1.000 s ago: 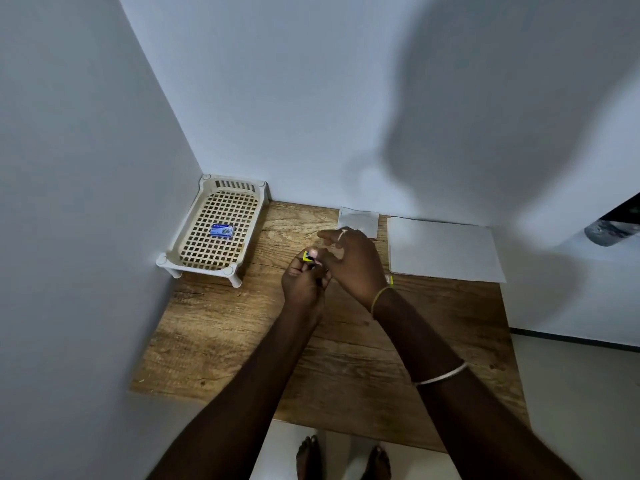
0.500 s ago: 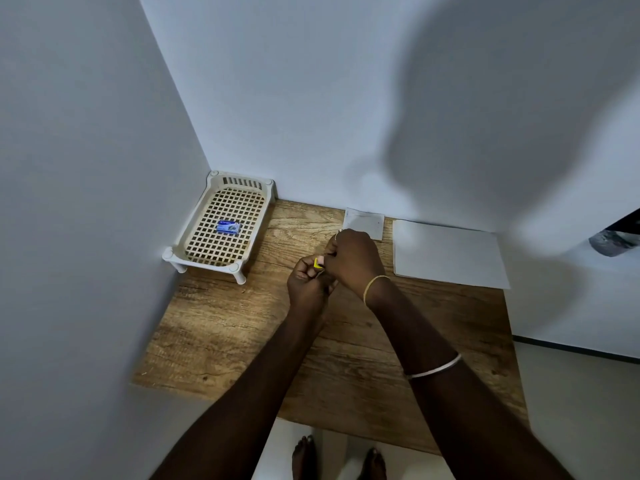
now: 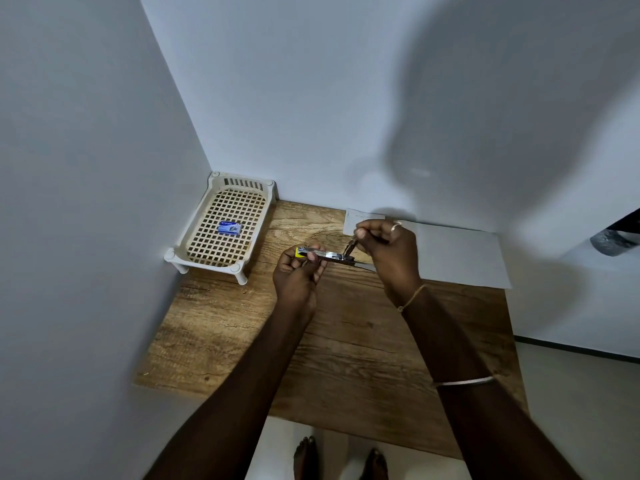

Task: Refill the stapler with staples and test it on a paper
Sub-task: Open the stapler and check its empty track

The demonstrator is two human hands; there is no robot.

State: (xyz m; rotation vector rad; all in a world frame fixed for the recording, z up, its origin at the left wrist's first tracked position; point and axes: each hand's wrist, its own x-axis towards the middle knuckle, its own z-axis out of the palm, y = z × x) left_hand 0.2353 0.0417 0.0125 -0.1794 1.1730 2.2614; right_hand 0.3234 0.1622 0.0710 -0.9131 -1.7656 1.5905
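A small stapler [image 3: 323, 254] with a yellow end and a shiny metal staple channel is held above the wooden table [image 3: 339, 344]. My left hand [image 3: 298, 275] grips its yellow end. My right hand [image 3: 388, 251] pinches the stapler's pulled-out metal part at the other end, lifted up at an angle. A blue box of staples [image 3: 229, 227] lies in the white lattice tray [image 3: 194, 233] at the back left. A white sheet of paper [image 3: 457, 254] lies flat at the back right, partly behind my right hand.
A smaller white paper slip [image 3: 360, 218] lies by the back wall beside the sheet. Walls close in the table's left and back sides. A dark object [image 3: 613, 239] sticks in at the right edge. Bare feet [image 3: 341, 459] stand below the table's front edge.
The hands, close together before, have drawn apart. The stapler now lies open lengthwise between them, with its metal channel showing and its far part pulled up by my right hand.
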